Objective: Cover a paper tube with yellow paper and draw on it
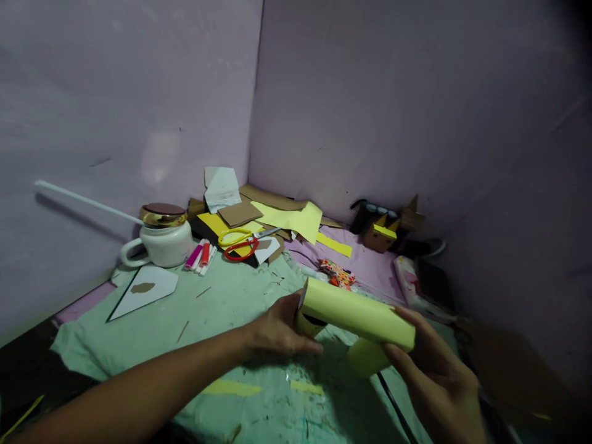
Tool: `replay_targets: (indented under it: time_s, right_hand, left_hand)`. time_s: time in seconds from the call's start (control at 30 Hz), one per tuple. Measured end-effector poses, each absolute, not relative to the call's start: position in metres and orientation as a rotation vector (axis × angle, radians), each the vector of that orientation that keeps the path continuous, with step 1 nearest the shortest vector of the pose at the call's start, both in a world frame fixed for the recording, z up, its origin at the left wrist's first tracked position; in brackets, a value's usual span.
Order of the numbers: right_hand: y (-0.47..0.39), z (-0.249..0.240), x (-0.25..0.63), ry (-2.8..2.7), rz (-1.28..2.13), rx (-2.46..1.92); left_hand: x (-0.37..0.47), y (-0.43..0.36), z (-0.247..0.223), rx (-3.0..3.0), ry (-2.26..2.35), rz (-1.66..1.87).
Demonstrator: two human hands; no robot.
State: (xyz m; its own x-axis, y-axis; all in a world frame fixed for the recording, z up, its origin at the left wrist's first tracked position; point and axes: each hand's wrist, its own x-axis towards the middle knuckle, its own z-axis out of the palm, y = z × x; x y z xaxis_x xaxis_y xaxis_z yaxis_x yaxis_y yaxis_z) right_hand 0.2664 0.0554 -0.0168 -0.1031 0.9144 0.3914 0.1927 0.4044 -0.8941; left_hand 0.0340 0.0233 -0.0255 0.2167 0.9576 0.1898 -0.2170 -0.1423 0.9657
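A tube wrapped in pale yellow paper lies slanted between my two hands, above a green cloth. My left hand grips its near-left end, thumb underneath. At the lower right end my right hand wraps around the tube, where a loose flap of the yellow paper hangs below. Both arms reach in from the bottom of the view.
A white mug with a gold lid and a long white stick stands at the left. Markers, two scissors, cardboard and yellow paper scraps pile in the corner. A small cardboard model sits by the right wall.
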Motion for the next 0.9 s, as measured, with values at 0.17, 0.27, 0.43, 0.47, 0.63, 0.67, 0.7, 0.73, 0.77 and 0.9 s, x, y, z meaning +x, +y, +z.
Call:
replay_targets:
  time_s: [0.17, 0.27, 0.43, 0.47, 0.63, 0.67, 0.7, 0.73, 0.77, 0.9]
  right_hand:
    - [0.053, -0.014, 0.263, -1.578, 0.868, -0.967]
    - [0.052, -0.012, 0.262, -1.582, 0.875, -0.957]
    - [0.052, -0.012, 0.261, -1.615, 0.861, -0.956]
    - [0.052, -0.012, 0.261, -1.619, 0.858, -0.953]
    - [0.052, -0.012, 0.261, -1.643, 0.845, -0.94]
    - [0.052, -0.012, 0.26, -1.642, 0.849, -0.933]
    - [0.053, -0.012, 0.26, -1.639, 0.849, -0.926]
    - [0.053, -0.012, 0.26, -1.638, 0.849, -0.922]
    - [0.053, -0.012, 0.259, -1.639, 0.844, -0.918]
    - [0.054, -0.012, 0.259, -1.654, 0.826, -0.897]
  left_hand:
    - [0.017, 0.022, -0.015, 1.375, 0.86, 1.191]
    - [0.004, 0.025, -0.011, 1.419, 0.891, 1.189]
    - [-0.005, 0.027, -0.008, 1.479, 0.853, 1.25]
    - [-0.003, 0.026, -0.008, 1.493, 0.844, 1.269]
    - [0.009, 0.019, -0.006, 1.571, 0.906, 1.326]
    - [0.011, 0.018, -0.006, 1.584, 0.933, 1.34]
    - [0.012, 0.017, -0.006, 1.596, 0.96, 1.354]
    - [0.013, 0.016, -0.006, 1.61, 0.986, 1.364]
    - [0.014, 0.015, -0.006, 1.626, 1.008, 1.372]
    - [0.016, 0.015, -0.006, 1.696, 1.038, 1.393]
